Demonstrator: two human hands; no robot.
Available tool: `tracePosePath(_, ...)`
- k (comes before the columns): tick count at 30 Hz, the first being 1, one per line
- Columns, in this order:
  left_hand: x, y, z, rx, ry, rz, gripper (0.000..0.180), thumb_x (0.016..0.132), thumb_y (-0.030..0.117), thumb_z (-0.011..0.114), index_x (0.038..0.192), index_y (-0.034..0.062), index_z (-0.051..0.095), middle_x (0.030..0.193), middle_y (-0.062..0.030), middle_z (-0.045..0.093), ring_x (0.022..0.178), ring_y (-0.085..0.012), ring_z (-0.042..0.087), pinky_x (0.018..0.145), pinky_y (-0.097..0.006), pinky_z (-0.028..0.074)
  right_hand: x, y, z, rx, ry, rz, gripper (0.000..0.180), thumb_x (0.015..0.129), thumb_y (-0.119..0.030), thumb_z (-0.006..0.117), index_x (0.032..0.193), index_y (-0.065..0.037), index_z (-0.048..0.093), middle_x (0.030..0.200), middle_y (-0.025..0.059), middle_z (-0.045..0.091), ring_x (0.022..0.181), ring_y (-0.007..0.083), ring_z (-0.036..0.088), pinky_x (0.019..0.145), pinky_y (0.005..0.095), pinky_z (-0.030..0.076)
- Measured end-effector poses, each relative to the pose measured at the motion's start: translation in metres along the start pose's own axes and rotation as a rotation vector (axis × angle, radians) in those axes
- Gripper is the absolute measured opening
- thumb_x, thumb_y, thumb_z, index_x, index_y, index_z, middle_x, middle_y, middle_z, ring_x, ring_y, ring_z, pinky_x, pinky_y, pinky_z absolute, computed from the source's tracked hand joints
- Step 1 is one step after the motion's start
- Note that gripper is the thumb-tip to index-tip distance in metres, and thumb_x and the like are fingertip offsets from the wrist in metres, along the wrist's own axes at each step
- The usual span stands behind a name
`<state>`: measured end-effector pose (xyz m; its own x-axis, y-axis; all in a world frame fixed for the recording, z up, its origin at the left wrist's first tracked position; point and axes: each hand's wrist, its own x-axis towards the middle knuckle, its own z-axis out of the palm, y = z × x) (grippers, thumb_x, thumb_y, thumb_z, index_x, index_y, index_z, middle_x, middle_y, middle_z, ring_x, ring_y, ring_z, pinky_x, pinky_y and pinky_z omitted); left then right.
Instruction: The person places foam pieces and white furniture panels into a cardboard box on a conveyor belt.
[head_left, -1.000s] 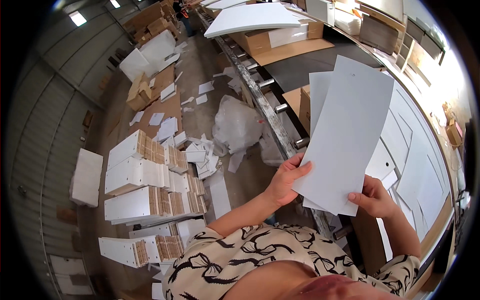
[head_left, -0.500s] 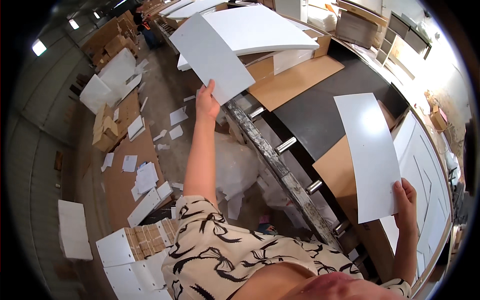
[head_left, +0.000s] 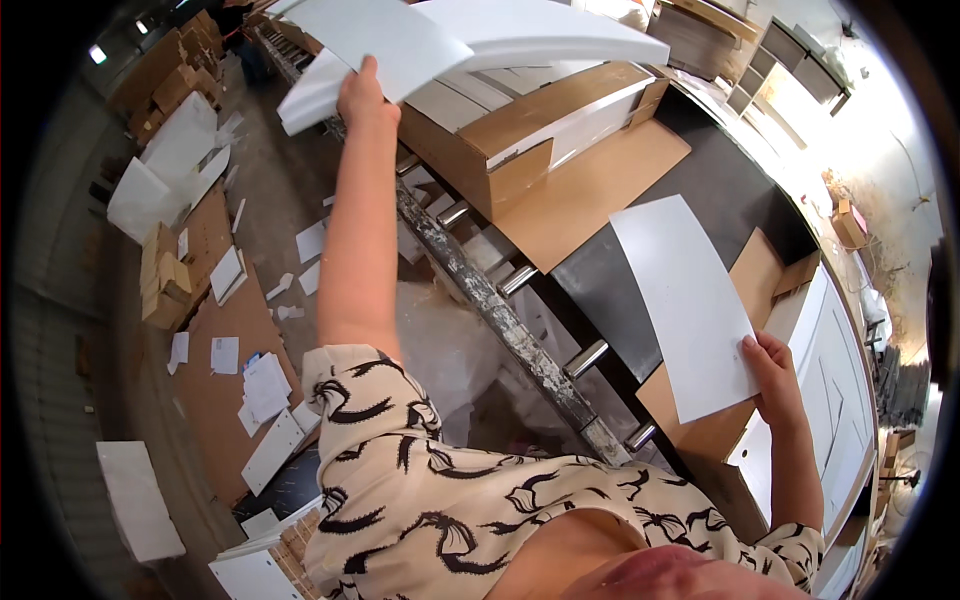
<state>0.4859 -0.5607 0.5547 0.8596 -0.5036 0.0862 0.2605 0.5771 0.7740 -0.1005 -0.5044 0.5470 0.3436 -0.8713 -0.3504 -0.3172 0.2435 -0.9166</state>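
My left hand (head_left: 368, 98), arm stretched far forward, grips the near edge of a thin white panel (head_left: 385, 38). This panel overlaps a thick white foam sheet (head_left: 570, 38) lying across an open carton (head_left: 505, 125); whether my fingers also touch the foam I cannot tell. On the right, my right hand (head_left: 775, 378) pinches the lower right edge of a second white panel (head_left: 685, 305), thumb on top. That panel is tilted above a second open carton (head_left: 745, 455) with white boards inside.
The cartons sit on a dark conveyor belt (head_left: 610, 290) with a worn metal rail (head_left: 500, 315) and rollers. To the left, a cardboard sheet (head_left: 235, 330) on the floor carries papers and white boards. Stacked boards (head_left: 265, 565) stand at lower left. A person (head_left: 250, 50) is far back.
My left hand has reached farther forward with its panel. The foam sheet has shifted away, exposing white boards in the far carton. The right panel has moved slightly left, and the view has shifted.
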Motion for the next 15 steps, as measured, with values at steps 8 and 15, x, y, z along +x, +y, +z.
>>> tracePosePath(8,0.074,0.100,0.014,0.115,-0.104,0.095,0.035,0.090,0.017,0.052,0.121,0.0050,0.041,0.119,-0.0119,0.051,0.109,-0.0322,0.051,0.084,-0.060,0.044,0.044,-0.005,0.033,0.080,-0.050,0.024,0.027,0.089,-0.026,0.053,0.101,-0.003,0.059,0.069,-0.0014,0.059,0.051,0.0046,0.053,0.041,0.0186,0.040)
tracePosePath(15,0.039,0.087,-0.008,0.112,0.008,0.023,0.034,0.090,0.018,0.051,0.120,0.0046,0.040,0.116,-0.0127,0.051,0.103,-0.0308,0.055,0.077,-0.053,0.049,0.036,0.008,0.037,0.162,-0.063,0.031,0.026,0.089,-0.024,0.053,0.101,-0.002,0.059,0.073,0.0003,0.061,0.057,0.0059,0.056,0.047,0.0201,0.044)
